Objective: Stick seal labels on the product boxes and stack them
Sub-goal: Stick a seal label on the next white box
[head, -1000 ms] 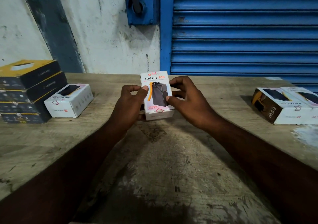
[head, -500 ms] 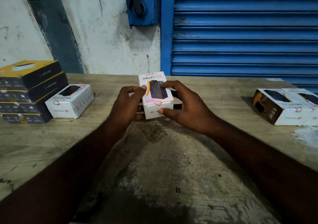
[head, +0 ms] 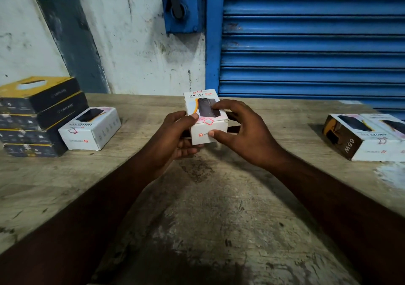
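1. A worn wooden table [head: 219, 219] filled the foreground. Behind it stood a stained white wall [head: 131, 43] and a blue roller shutter [head: 306, 43]. A blue metal housing [head: 182, 10] was fixed to the wall beside the shutter frame.
2. The left hand [head: 173, 138] gripped the Halley 20K box [head: 203, 111]. Its thumb lay on the box's top face at the near left corner, and its fingers curled beneath the box.
3. The right hand [head: 243, 135] gripped the same box from the other side. Its thumb pressed on the white front face, and its fingers reached over the top face and the right side.
4. The box was held between both hands over the middle of the table, with the printed top face tilted toward the camera.
5. A small red-edged seal label [head: 207, 121] sat across the edge where the box's top face met the front face, between the two thumbs.
6. Well to the left of the held box, a white product box [head: 92, 129] lay flat on the table.
7. Further left of the held box, touching that white box, stood a stack of black-and-yellow boxes [head: 37, 113].
8. Well to the right of the held box, two more product boxes [head: 363, 138] lay side by side. The nearer one showed a brown side marked 65W.
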Available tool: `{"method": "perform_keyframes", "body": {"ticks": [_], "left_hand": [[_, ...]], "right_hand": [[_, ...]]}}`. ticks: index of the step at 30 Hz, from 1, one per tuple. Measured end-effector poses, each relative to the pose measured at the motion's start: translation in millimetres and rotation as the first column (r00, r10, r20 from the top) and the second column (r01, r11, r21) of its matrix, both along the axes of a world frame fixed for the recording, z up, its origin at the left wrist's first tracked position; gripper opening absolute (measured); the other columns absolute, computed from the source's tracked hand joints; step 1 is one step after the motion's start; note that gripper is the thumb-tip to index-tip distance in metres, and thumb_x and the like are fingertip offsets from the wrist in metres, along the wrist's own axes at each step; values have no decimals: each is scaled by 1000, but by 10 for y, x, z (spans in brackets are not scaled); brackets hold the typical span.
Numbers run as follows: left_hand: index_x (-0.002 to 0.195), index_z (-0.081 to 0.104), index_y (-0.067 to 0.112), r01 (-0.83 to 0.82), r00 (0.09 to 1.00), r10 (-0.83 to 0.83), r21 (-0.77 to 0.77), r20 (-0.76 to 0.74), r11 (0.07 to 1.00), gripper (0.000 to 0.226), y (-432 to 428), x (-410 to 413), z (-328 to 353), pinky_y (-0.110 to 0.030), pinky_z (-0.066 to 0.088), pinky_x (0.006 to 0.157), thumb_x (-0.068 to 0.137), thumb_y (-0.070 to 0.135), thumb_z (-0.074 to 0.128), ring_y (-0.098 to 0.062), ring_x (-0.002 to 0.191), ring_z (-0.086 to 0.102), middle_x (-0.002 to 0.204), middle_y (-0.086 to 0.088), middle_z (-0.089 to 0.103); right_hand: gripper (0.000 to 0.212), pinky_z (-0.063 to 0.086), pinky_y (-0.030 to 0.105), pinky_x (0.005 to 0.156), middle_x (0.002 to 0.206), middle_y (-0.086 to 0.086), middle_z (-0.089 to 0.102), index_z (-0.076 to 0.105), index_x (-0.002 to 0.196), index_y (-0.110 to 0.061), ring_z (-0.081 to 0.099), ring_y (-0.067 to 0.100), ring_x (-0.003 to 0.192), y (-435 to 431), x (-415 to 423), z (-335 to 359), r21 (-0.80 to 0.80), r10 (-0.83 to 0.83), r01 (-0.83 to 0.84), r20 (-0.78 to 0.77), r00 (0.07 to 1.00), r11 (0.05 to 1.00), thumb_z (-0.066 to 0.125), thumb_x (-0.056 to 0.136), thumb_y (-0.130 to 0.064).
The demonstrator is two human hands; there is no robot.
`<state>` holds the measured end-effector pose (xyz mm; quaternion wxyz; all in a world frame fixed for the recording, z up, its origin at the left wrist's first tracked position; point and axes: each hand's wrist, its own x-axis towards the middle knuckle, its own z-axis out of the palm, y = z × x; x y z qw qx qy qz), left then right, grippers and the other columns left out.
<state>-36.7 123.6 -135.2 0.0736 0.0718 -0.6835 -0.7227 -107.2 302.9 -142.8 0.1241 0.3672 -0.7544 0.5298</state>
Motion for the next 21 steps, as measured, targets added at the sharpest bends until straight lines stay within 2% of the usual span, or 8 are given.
{"method": "perform_keyframes", "body": {"ticks": [3,5,8,12,14,17,21], "left_hand": [[141,45,18,-53,998,52,-21,-33,998,53,16,-34,-5,-33,60,67,96,41,62,-18,76,73,101,-8,75],[140,42,21,-104,994,103,-24,-44,994,52,31,-41,-4,-38,61,74,96,39,63,-19,78,73,102,-8,73],[141,39,23,-151,987,150,-16,-62,988,55,38,-41,-11,-42,61,79,95,37,65,-22,83,73,104,-8,72],[142,38,22,-179,981,178,0,-82,984,55,44,-38,-12,-41,62,78,95,34,65,-22,89,73,108,-7,70],[142,38,23,-184,979,183,-4,-85,983,56,47,-38,-13,-41,62,78,95,35,65,-22,91,73,113,-8,69],[142,37,24,-189,979,187,-16,-85,982,57,42,-47,-20,-38,62,73,95,36,66,-22,92,73,118,-9,68],[142,37,25,-186,980,183,-29,-82,982,57,39,-53,-36,-36,61,70,94,36,66,-21,92,72,119,-9,68]], "right_hand": [[48,52,29,95,134,-1,55,68,121,-22,55,9,122,-19,19,7,65,-93,106,-185,978,992,84,76,-19],[41,45,21,98,136,2,55,70,115,-20,51,10,125,-38,38,17,76,-122,145,-253,960,987,83,76,-19],[34,38,8,92,134,2,57,71,109,-18,51,6,122,-62,66,23,77,-142,170,-285,948,982,83,77,-17],[32,37,4,91,130,-1,60,73,107,-20,52,1,117,-74,90,31,64,-142,165,-272,952,984,83,77,-15],[31,41,8,92,130,-3,61,75,106,-20,53,0,117,-84,107,45,55,-144,162,-247,958,985,84,77,-17],[30,49,24,97,129,-7,62,76,104,-20,55,0,118,-96,136,69,21,-139,143,-134,981,990,86,76,-17],[26,52,35,98,128,-11,61,75,91,-33,56,0,120,-109,169,100,-18,-86,86,12,996,996,86,76,-15]]}}
